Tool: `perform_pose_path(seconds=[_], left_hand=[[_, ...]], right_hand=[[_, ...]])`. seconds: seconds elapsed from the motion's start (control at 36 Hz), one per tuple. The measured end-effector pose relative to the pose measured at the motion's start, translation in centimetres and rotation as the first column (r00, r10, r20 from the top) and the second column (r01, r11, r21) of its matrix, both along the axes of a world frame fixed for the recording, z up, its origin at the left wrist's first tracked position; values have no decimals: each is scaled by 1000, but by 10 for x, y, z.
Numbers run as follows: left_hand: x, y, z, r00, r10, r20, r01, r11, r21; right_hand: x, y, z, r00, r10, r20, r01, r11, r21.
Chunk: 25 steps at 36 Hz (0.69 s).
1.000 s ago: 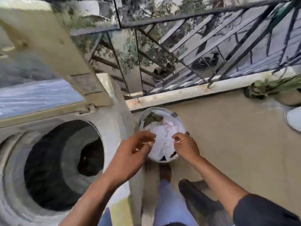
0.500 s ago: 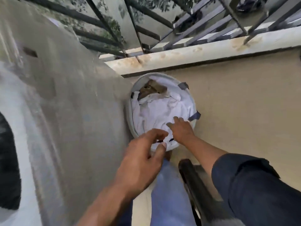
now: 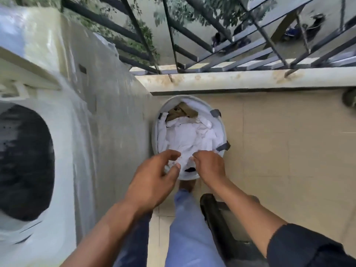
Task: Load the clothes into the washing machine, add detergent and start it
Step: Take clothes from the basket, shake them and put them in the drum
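Note:
A round white laundry basket stands on the floor beside the washing machine. It holds white clothes and an olive-brown garment at its far side. My left hand hovers over the basket's near rim with fingers curled and apart, holding nothing. My right hand reaches into the near edge of the white clothes, fingertips bent into the cloth; a firm hold is not visible. The machine's top opening is dark, with the lid raised.
A pale ledge with a dark metal railing runs behind the basket. My legs in blue trousers stand just below the basket. A dark object lies on the tiled floor to my right.
The view swung right and down from the drum to the basket. Both hands stayed over the basket's near edge, and my left hand came closer to the clothes.

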<state>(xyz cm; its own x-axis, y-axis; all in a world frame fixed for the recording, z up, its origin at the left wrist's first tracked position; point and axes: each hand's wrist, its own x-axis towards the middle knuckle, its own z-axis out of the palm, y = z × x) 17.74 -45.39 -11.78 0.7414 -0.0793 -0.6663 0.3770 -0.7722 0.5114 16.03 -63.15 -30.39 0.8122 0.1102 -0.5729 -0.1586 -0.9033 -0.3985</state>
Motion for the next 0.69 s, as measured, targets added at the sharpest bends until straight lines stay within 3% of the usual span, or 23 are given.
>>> perform_pose_path(seconds=[0.14,0.31,0.5,0.56,0.61,0.69], left_hand=[[-7,12,35,994,-106,-12,107,993,49],[-23,28,59,970,-243,14,242,969,60],[-24,35,83,976,-116,184,132,988,-79],[-18,35,97,970,-148,192,137,988,66],[-12,35,110,963,-169,211,143,980,135],[-3,43,143,963,-42,265,46,999,-9]], right_hand=[[-7,6,94,977,-146,152,118,976,182],[-9,12,213,867,-386,314,212,857,470],[-12,15,355,813,-539,219,149,557,817],[-11,16,390,799,-556,229,98,495,863],[-9,15,414,790,-559,251,67,486,872],[-6,12,433,762,-584,279,56,490,870]])
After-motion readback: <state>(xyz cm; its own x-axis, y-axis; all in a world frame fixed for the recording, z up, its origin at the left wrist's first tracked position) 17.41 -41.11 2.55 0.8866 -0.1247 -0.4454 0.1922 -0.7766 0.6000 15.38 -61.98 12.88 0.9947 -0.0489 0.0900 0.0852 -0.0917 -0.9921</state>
